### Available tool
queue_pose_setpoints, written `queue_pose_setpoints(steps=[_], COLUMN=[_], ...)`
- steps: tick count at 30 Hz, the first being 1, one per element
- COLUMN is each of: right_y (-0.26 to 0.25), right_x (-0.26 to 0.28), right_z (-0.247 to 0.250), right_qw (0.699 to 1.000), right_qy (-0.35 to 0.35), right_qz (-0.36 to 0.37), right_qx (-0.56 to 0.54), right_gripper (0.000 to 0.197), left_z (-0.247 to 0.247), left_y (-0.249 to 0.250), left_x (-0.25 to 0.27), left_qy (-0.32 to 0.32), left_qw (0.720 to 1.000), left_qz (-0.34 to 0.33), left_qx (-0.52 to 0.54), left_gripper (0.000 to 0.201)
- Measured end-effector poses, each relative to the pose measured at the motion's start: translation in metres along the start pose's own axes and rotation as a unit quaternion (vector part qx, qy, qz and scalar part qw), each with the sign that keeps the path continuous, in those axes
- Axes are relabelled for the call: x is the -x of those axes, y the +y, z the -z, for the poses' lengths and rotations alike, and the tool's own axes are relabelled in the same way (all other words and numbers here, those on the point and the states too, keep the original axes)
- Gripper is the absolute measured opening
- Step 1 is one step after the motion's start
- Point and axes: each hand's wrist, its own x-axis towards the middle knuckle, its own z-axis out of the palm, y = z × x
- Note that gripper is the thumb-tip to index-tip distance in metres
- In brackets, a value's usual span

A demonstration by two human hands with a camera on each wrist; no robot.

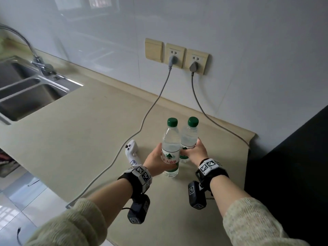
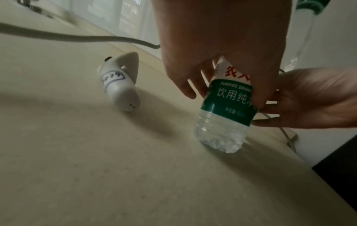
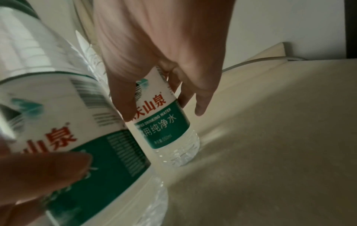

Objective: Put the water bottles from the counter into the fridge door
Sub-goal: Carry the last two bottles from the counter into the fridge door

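Observation:
Two clear water bottles with green caps and green-and-white labels stand close together on the beige counter. My left hand grips the nearer, left bottle round its label; the left wrist view shows my left hand curled round that bottle, which is tilted. My right hand grips the farther, right bottle at its label. In the right wrist view my right hand holds the right bottle, whose base is on the counter, with the left bottle looming beside it. No fridge door is in view.
A white handheld controller lies just left of my left hand. Two grey cables run from wall sockets across the counter. A steel sink with a faucet is far left. A dark block borders the counter's right end.

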Motion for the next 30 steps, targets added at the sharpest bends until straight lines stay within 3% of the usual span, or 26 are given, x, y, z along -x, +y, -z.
queue_pose_setpoints(steps=[7, 11, 17, 25, 30], right_y=[0.004, 0.01, 0.006, -0.015, -0.027], right_x=[0.017, 0.035, 0.074, 0.149, 0.221], right_z=[0.0, 0.005, 0.011, 0.014, 0.002], right_qw=[0.997, 0.995, 0.991, 0.978, 0.964], right_qy=[0.062, 0.074, 0.127, 0.21, 0.264], right_qz=[0.033, 0.027, 0.014, 0.01, 0.031], right_qx=[0.039, 0.061, 0.04, 0.01, -0.02], right_gripper=[0.043, 0.039, 0.047, 0.053, 0.045], left_z=[-0.015, -0.013, -0.002, 0.026, 0.038], left_y=[-0.006, -0.007, 0.01, 0.04, 0.049], left_x=[0.0, 0.009, 0.032, 0.085, 0.143], left_qy=[0.016, -0.002, -0.01, -0.02, -0.049], left_qw=[1.0, 0.999, 0.997, 0.983, 0.969], left_qz=[-0.004, -0.038, -0.078, -0.177, -0.217], left_qx=[0.022, -0.019, -0.01, 0.04, 0.107], left_gripper=[0.069, 0.072, 0.061, 0.053, 0.057])
